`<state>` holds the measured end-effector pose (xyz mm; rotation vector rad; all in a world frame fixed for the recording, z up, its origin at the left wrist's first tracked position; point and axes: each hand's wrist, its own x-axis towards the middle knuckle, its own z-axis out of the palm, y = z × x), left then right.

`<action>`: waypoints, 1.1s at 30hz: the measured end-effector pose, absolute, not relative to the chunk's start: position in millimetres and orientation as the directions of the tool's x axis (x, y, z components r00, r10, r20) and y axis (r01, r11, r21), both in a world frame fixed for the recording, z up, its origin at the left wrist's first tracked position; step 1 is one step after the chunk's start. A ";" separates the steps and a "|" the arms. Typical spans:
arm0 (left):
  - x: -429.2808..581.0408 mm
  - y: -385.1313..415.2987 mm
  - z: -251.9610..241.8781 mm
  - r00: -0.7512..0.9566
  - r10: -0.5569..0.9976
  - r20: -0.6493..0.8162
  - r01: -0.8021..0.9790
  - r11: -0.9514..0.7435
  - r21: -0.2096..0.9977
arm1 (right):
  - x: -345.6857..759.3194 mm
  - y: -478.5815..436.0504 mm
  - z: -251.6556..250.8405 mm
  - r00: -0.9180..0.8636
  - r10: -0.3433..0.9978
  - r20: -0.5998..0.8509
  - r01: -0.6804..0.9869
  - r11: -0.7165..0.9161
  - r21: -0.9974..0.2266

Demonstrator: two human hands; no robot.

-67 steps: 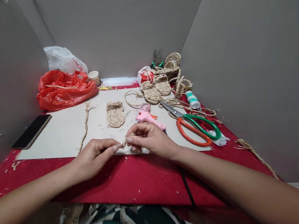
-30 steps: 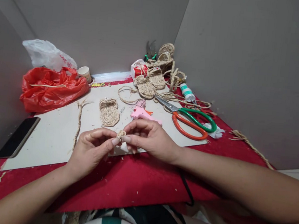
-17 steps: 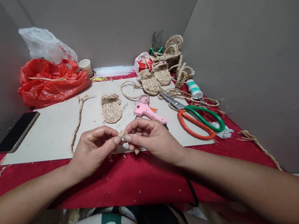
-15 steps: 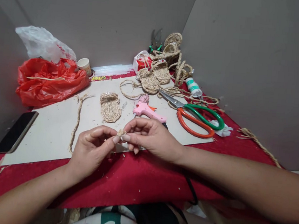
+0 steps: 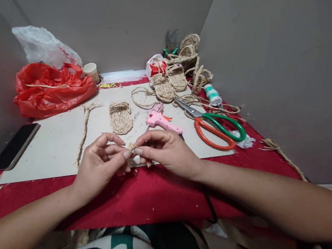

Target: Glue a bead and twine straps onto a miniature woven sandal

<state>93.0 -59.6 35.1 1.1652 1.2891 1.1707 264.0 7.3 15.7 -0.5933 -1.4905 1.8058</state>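
Observation:
Between my two hands is a small tan piece of straw, mostly covered by the fingertips. My right hand pinches it between thumb and fingers. My left hand presses its thumb against the piece from the other side, with its index finger lifted off. Just beyond them a small woven straw slipper lies on the white board. A pink glue gun rests right behind my right hand. To the left of my left hand lies a short braided straw cord.
Large scissors with green and orange handles lie at right. Behind them are more woven slippers, braided cord and a spool. A phone, a red plastic bag and a paper cup stand at left.
My left index finger has lifted away from the straw piece, and the left fingers have spread slightly. The right hand keeps its pinch. The whole view has shifted a little.

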 end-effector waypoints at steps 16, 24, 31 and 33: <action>82.4 -58.1 28.9 0.038 0.989 0.145 0.263 -0.149 0.953 | 265.8 11.0 16.5 -0.690 0.722 -0.048 -0.138 -0.197 -0.971; 79.3 -56.0 21.0 0.175 0.855 0.488 0.602 -0.485 0.634 | 267.6 7.2 19.7 -0.674 0.727 -0.128 -0.068 -0.234 -0.970; 83.9 -58.7 21.9 0.117 0.880 0.460 0.579 -0.437 0.689 | 265.5 3.4 13.8 -0.644 0.763 -0.047 -0.078 -0.127 -0.989; 86.5 -59.5 23.7 0.006 0.950 0.311 0.467 -0.278 0.839 | 265.4 2.2 13.4 -0.634 0.773 -0.007 -0.075 -0.070 -0.995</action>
